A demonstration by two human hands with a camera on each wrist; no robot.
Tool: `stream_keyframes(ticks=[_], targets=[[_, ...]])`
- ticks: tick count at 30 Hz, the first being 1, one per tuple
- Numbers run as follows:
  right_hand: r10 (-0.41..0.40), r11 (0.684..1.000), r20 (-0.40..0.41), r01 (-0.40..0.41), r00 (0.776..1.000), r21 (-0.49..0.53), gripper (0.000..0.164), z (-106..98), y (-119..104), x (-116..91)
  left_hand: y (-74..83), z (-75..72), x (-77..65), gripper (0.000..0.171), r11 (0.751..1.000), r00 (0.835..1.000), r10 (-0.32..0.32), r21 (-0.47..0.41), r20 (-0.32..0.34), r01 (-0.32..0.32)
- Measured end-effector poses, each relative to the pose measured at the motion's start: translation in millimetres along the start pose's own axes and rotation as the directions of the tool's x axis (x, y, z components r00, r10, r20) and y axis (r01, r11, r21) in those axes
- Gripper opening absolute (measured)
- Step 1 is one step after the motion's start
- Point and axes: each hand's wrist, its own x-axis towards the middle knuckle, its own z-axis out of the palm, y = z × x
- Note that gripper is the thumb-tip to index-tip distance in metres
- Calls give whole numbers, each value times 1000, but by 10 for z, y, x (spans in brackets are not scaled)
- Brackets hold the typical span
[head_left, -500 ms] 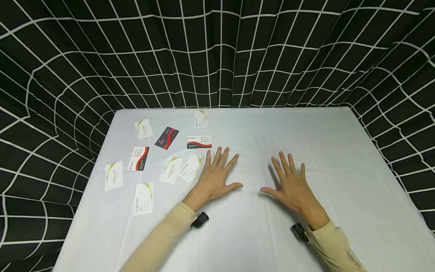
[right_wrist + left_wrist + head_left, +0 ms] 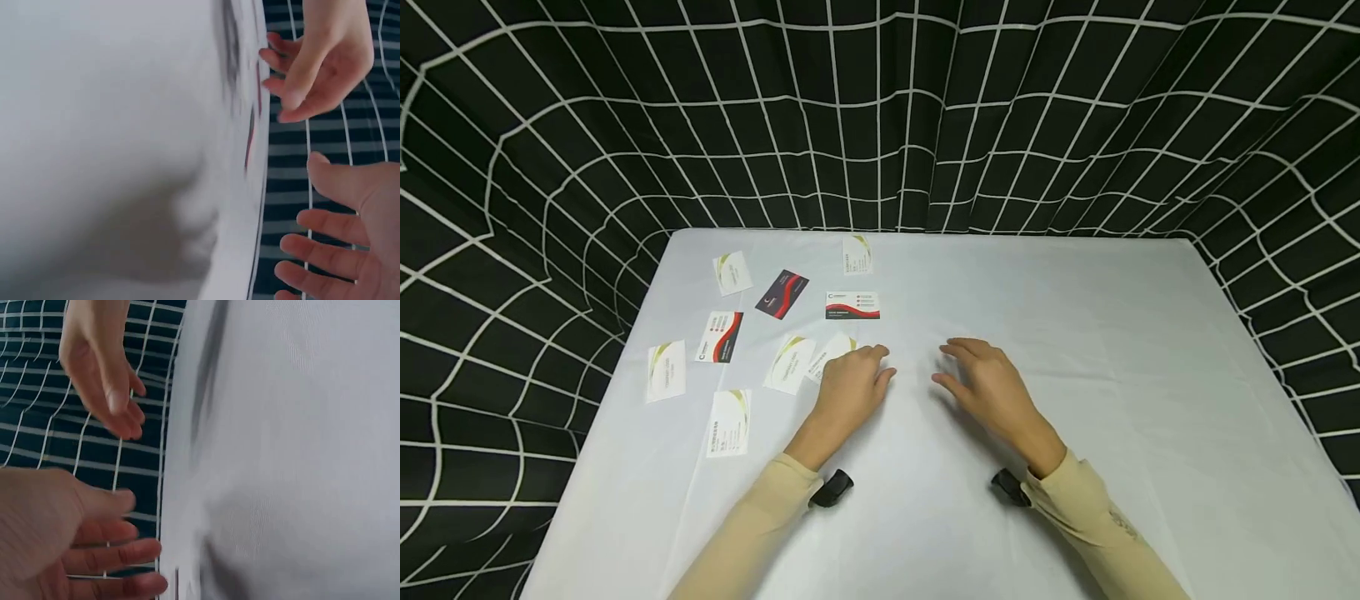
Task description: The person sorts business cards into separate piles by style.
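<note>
Several business cards lie spread over the left part of a white-covered table. My left hand (image 2: 850,383) is above the table beside them, its fingers loosely bent and nothing in them. It partly hides a white card with a green-gold curve (image 2: 829,357). Just beyond that hand lies a white card with a red and black band (image 2: 852,305). My right hand (image 2: 992,383) hovers near the table's middle, fingers loosely curved and holding nothing. Thumbs of both hands point toward each other. In the left wrist view the left hand (image 2: 56,537) shows spread, relaxed fingers.
Other cards include a dark one with a red wave (image 2: 782,294), a red-banded white one (image 2: 719,337) and a white one nearest the front (image 2: 728,423). The white tablecloth (image 2: 1150,400) spans the table. A black curtain with white grid lines (image 2: 910,117) surrounds the back and sides.
Both hands' spread fingers have relaxed into a loose bend. The right hand has moved left, closer to the left hand. The head view has shifted slightly, and the cards lie as before.
</note>
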Motion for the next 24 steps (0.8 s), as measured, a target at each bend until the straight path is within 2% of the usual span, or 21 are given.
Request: stream_keyframes(ticks=[2, 5, 8, 11, 16, 20, 22, 24], targets=[[7, 1000, 25, -8, 1000, 28, 42, 98, -135, 186, -64, -68, -55, 16, 997, 998, -65, -49, 14, 66], [47, 998, 79, -50, 996, 34, 41, 263, -314, 439, -142, -147, -162, 20, 985, 990, -133, -105, 52, 138], [139, 990, 117, -139, 983, -3, 42, 423, -461, 652, -209, -183, -268, 23, 977, 982, -176, -113, 64, 183], [242, 970, 129, -239, 962, -44, 44, 553, -581, 825, -276, -193, -331, 23, 968, 975, -214, -123, 56, 220], [319, 947, 151, -309, 936, -86, 51, 706, -771, 1047, -410, -229, -336, 23, 952, 959, -283, -122, -1, 281], [381, 921, 212, -351, 900, -166, 57, 804, -885, 1171, -513, -258, -306, 24, 945, 949, -314, -99, -17, 311], [393, 915, 247, -348, 886, -206, 62, 855, -909, 1216, -562, -261, -297, 18, 942, 944, -328, -83, -28, 325], [387, 918, 290, -338, 875, -208, 59, 897, -923, 1252, -612, -260, -292, 18, 941, 941, -336, -58, -41, 333]])
